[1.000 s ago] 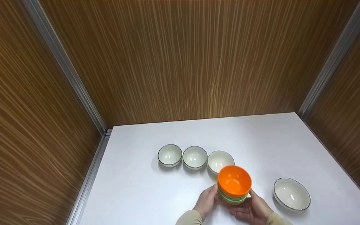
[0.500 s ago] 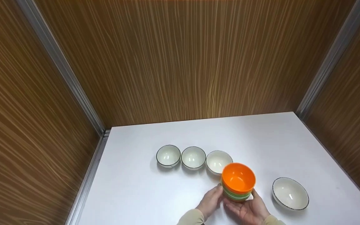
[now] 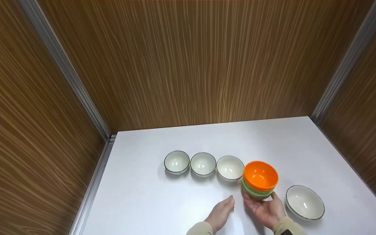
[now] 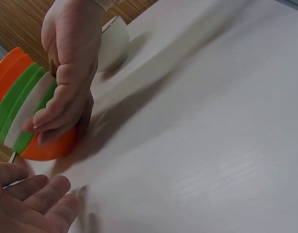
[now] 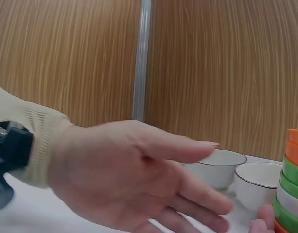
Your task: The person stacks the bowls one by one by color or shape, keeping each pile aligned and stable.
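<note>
My right hand holds a nested stack of colored bowls, its fingers around the lower part. An orange bowl tops the stack, with green and white rims below; the left wrist view also shows orange at the bottom of the stack. My left hand is apart from the stack, to its left, with fingers extended and nothing in them. In the right wrist view the left hand crosses the foreground, while only fingertips of the right hand show beside the stack.
Three small white bowls with dark rims, a left one, a middle one and a right one, stand in a row left of the stack. A larger white bowl is at the right. Wood-grain panels enclose the white table.
The bowl stack has moved right and away from the person in the right hand, to the right end of the white row. The left hand has let go of it.
</note>
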Motion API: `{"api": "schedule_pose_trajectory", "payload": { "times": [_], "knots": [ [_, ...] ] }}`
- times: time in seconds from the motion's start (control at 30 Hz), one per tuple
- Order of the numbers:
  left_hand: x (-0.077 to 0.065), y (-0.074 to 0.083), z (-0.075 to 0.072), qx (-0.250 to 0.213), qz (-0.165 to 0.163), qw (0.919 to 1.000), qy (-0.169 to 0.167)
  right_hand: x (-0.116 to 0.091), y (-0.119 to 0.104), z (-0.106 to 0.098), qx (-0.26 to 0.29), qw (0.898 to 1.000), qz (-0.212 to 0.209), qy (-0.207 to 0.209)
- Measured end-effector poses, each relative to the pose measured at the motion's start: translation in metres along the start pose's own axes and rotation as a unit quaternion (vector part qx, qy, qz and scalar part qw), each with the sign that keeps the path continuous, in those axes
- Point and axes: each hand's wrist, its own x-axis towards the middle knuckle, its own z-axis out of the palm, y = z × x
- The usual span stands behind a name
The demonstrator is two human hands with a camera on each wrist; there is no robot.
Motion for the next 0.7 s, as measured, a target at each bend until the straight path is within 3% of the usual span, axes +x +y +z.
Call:
{"api": "schedule_pose_trajectory", "payload": {
  "times": [0.17, 0.23, 0.3, 0.4, 0.43, 0.47, 0.63, 0.67, 0.7],
  "knots": [
    [-0.008, -0.009, -0.01, 0.003, -0.012, 0.9999, -0.001, 0.005, -0.008, 0.001, -0.109, 0.992, -0.063, 0.005],
    [-0.011, -0.011, -0.015, 0.005, -0.011, 0.9999, 0.002, 0.008, -0.009, 0.001, -0.188, 0.977, -0.1, 0.021],
    [-0.014, -0.013, -0.019, 0.006, -0.011, 0.9999, 0.007, 0.011, -0.009, 0.001, -0.268, 0.953, -0.136, 0.038],
    [-0.017, -0.016, -0.025, -0.002, -0.007, 0.9999, 0.015, 0.02, -0.01, 0.002, -0.371, 0.906, -0.19, 0.069],
    [-0.018, -0.016, -0.026, -0.004, -0.007, 0.9998, 0.017, 0.023, -0.011, 0.002, -0.404, 0.887, -0.21, 0.081],
    [-0.018, -0.017, -0.027, -0.007, -0.007, 0.9998, 0.018, 0.027, -0.012, 0.001, -0.436, 0.865, -0.23, 0.096],
    [-0.019, -0.021, -0.028, -0.005, -0.01, 0.9999, 0.013, 0.042, -0.018, -0.004, -0.574, 0.732, -0.318, 0.186],
    [-0.019, -0.021, -0.028, -0.002, -0.011, 0.9999, 0.012, 0.044, -0.019, -0.004, -0.589, 0.713, -0.325, 0.199],
    [-0.02, -0.022, -0.028, 0.003, -0.011, 0.9999, 0.01, 0.046, -0.02, -0.005, -0.596, 0.702, -0.33, 0.206]
  ]
}}
